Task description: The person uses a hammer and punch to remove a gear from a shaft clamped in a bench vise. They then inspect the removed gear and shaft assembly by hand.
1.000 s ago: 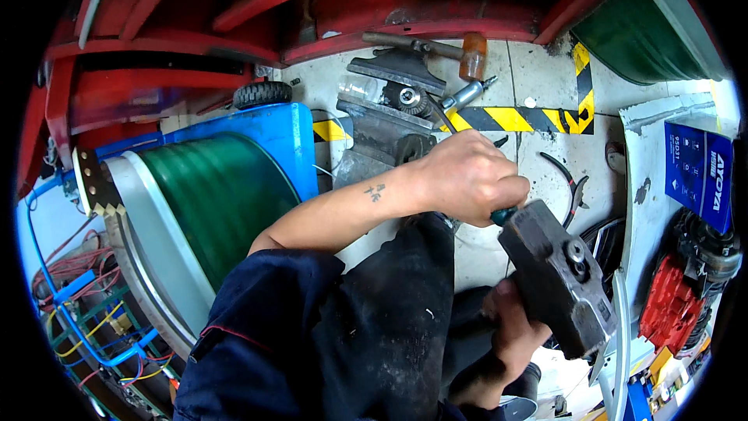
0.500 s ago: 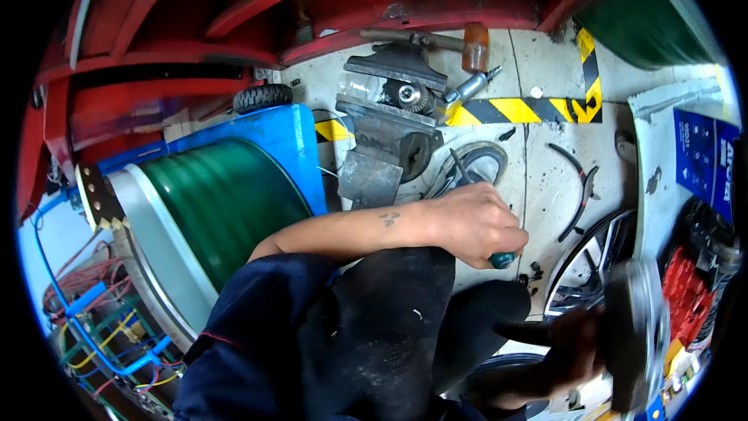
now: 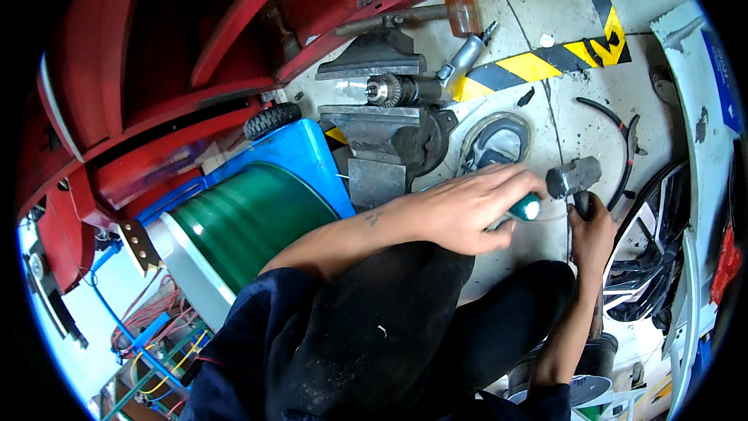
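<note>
My left hand is closed around a green-handled tool whose far end is hidden by the hand. My right hand grips a hammer close to its dark steel head, which sits just right of the green handle's end. Ahead lies a metal bench vise on the tiled floor, with a drill chuck between its jaws. A silver air tool and an orange-headed mallet lie beyond it. A shoe-like grey object is partly behind my left hand.
Red steel frames line the far left. A green cylinder and blue panel stand left. Curved pliers, an alloy wheel and a pale panel are right. Yellow-black tape marks the floor.
The hammer has swung from low right up and inward, beside the green handle. My left hand has turned so the handle's end faces right. The view has shifted, showing the vise nearer centre.
</note>
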Motion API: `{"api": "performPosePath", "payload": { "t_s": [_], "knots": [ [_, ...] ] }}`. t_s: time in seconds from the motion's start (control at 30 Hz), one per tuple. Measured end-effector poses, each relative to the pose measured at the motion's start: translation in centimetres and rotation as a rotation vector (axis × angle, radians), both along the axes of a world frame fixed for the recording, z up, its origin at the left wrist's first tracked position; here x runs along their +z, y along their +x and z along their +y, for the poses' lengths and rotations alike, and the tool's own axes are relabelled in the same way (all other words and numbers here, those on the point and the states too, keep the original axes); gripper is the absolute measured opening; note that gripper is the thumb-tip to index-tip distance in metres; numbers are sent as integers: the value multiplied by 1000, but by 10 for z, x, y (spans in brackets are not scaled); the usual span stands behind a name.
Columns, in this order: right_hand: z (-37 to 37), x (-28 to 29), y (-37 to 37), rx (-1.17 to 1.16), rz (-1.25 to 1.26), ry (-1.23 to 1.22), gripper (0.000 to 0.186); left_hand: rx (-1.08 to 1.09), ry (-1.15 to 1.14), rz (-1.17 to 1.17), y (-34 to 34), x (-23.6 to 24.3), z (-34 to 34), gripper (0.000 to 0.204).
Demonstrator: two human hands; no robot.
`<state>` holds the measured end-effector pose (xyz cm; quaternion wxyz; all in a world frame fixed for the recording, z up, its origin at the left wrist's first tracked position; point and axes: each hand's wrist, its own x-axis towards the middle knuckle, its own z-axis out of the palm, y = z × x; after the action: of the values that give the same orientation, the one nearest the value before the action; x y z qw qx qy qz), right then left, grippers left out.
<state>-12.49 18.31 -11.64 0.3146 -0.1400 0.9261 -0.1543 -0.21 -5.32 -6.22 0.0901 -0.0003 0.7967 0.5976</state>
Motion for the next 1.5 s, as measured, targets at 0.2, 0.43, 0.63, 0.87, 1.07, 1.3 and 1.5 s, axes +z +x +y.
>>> {"api": "performPosePath", "payload": {
  "t_s": [0.2,0.43,0.63,0.87,1.07,1.3,1.5],
  "knots": [
    [10,-36,-7,-101,93,-23,41,28,-262,235,-28,-27,2,46],
    [10,-33,-12,-172,180,-88,30,344,-479,-151,-47,-59,0,42],
    [-104,-11,-38,91,232,-502,26,423,-555,-220,-51,-102,-7,39],
    [-224,-52,-77,705,198,-794,22,273,-505,-374,-53,-72,-11,24],
    [-232,-52,-86,1051,158,-543,14,363,-491,-127,-6,20,-28,21],
    [-209,-72,-64,806,281,-573,21,1186,-826,-46,31,-4,-97,36],
    [-188,-82,-14,671,416,-478,17,1139,-766,-51,38,-26,-105,42]
  ]
}}
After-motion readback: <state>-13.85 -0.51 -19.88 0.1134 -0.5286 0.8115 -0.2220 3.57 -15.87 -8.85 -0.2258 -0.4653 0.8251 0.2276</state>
